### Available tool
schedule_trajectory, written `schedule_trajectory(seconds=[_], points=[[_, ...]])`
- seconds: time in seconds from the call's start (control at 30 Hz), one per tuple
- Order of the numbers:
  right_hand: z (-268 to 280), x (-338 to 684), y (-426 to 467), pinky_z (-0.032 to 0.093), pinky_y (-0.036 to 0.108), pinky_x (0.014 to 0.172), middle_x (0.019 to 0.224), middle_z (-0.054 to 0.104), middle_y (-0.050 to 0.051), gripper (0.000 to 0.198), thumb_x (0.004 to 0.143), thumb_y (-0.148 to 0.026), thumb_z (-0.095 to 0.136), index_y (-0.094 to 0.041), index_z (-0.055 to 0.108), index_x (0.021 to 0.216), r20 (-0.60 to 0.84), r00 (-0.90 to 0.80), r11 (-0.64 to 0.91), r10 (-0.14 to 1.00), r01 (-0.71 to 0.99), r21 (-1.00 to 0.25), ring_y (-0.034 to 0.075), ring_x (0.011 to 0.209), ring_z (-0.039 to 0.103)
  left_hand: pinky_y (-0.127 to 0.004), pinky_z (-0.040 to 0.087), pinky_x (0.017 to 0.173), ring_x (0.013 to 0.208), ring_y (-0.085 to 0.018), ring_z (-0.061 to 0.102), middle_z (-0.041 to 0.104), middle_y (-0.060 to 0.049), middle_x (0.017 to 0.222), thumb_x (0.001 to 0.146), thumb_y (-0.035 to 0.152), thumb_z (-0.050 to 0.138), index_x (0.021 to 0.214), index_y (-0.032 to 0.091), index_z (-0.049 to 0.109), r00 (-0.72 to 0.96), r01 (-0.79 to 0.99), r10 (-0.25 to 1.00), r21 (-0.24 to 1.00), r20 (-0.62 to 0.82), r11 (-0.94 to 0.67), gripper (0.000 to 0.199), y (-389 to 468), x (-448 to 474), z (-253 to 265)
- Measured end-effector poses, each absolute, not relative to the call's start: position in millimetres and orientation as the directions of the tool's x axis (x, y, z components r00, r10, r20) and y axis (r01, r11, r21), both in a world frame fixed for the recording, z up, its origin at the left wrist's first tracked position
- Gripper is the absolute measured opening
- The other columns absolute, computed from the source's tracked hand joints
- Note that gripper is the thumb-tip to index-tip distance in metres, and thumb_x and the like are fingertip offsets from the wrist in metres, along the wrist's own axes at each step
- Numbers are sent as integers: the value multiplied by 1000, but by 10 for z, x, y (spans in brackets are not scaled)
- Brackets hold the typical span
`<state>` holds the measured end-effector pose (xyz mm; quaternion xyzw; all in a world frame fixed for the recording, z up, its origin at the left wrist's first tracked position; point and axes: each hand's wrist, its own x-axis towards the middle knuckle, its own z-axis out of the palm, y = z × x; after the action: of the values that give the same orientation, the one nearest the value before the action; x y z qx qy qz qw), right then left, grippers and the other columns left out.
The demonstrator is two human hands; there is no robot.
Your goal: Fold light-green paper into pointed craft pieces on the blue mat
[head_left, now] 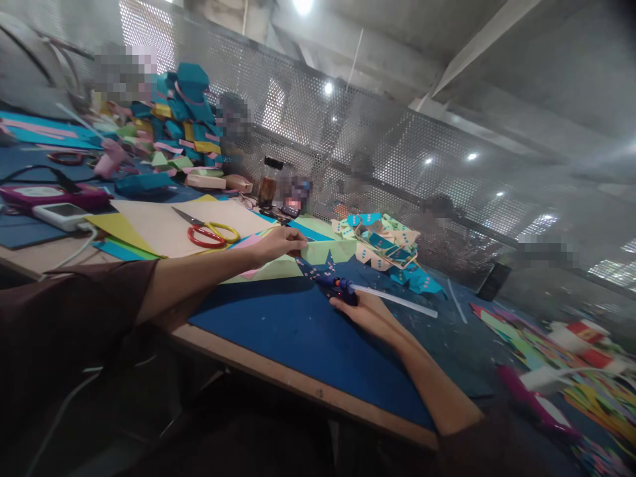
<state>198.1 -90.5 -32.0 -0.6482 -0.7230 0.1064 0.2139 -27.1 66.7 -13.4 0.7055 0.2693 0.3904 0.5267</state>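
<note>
My left hand (279, 245) pinches one end of a light green paper strip (338, 250) above the table. The strip's lower edge looks cut in points, with small pink marks near it. In my right hand (368, 317) is a dark blue glue gun (338, 289), held close under the strip. A long translucent glue stick (397, 301) juts from its back to the right. Whether the nozzle touches the paper I cannot tell. Red-and-yellow scissors (209, 234) lie on paper sheets (144, 222) beyond my left forearm.
Cut paper pieces with dots (382, 242) are heaped behind my right hand. A jar (268, 182) stands at the back. Blue paper shapes (186, 99) pile up at the far left. A purple device (539, 404) with a white cable lies at the right, near colored strips (603, 401).
</note>
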Motion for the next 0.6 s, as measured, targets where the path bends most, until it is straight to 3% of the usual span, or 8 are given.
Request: schedule_trajectory(seconds=[0.6], points=[[-316,1974,-879,46,35,72,93,74,6,31,88,-48,59,-20,71,93,178,-53,122,982,910,-397,26,85,66,-30,52,68,61,-12,60,67,-3,66,78,23,69,78,11,67,569,-48,765,941,300,-334,12,671,-279,-136]])
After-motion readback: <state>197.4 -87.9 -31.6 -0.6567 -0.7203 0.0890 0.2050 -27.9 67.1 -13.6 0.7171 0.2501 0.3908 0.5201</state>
